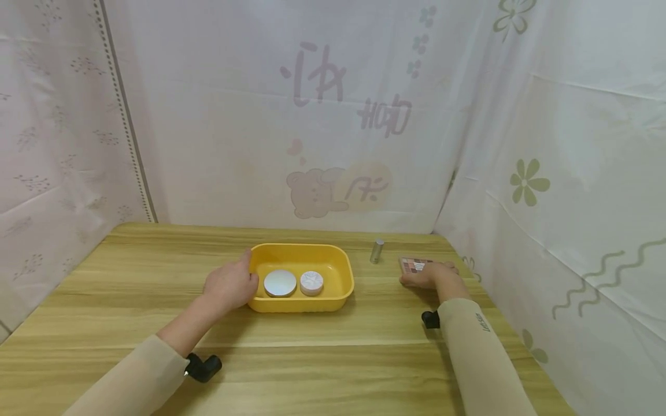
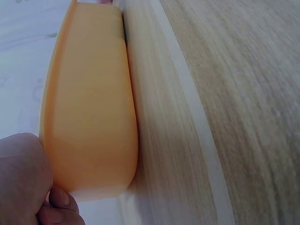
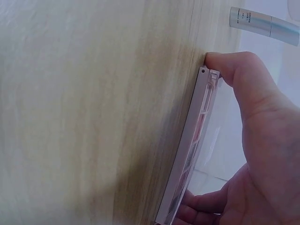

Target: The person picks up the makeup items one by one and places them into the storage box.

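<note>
My left hand (image 1: 231, 283) holds the left end of a yellow plastic basin (image 1: 299, 305), its thumb at the rim. In the left wrist view the fingertips curl against the end of the basin wall (image 2: 93, 103). Inside lie a round compact (image 1: 280, 282) with a shiny silvery lid and a smaller round white case (image 1: 311, 281) with a star pattern. At the right, my right hand (image 1: 430, 275) grips an eyeshadow palette (image 1: 410, 264) by its edges. The right wrist view shows the thumb at one end of the palette (image 3: 187, 145) and curled fingers at the other, close to the table.
A silver lipstick-like tube (image 1: 377, 251) stands between basin and palette, toward the back. The wooden table (image 1: 291, 364) ends at a patterned curtain (image 1: 218, 144) behind and another at the right (image 1: 588, 231). Both wrists carry small black cameras.
</note>
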`<state>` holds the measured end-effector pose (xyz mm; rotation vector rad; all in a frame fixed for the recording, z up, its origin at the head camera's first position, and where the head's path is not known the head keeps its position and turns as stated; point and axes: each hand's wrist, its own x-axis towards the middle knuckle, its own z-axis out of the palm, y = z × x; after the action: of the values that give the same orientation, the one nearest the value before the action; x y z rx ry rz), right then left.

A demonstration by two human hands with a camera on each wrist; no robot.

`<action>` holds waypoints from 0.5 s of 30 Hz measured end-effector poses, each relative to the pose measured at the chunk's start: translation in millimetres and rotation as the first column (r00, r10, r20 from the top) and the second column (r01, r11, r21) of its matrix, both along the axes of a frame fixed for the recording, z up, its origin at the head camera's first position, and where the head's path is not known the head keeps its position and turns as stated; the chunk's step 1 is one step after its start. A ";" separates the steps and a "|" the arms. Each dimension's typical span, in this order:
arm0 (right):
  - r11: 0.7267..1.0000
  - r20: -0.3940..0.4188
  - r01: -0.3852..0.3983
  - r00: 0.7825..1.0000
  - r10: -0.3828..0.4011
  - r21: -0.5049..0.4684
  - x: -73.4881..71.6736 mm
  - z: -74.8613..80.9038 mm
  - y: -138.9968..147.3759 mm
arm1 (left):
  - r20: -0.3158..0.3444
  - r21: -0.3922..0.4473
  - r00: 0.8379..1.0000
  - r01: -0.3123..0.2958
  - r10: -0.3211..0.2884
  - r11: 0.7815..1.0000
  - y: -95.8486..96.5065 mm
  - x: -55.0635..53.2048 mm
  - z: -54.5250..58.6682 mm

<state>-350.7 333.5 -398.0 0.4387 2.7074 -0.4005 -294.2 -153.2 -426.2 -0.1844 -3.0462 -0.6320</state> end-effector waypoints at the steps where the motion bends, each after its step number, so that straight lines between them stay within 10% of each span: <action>1: 1.000 0.000 -0.001 1.000 0.001 0.001 -0.3 0.3 -0.1 | 0.020 0.004 1.000 -0.007 0.007 1.000 3.0 4.6 7.5; 15: 0.999 0.003 -0.025 1.000 0.024 0.031 -8.9 0.8 0.2 | 0.013 -0.023 1.000 -0.008 0.008 1.000 2.6 6.7 8.8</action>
<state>-359.5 333.7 -397.3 0.4139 2.7168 -0.3512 -287.5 -150.6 -417.4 -0.1691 -3.0661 -0.6011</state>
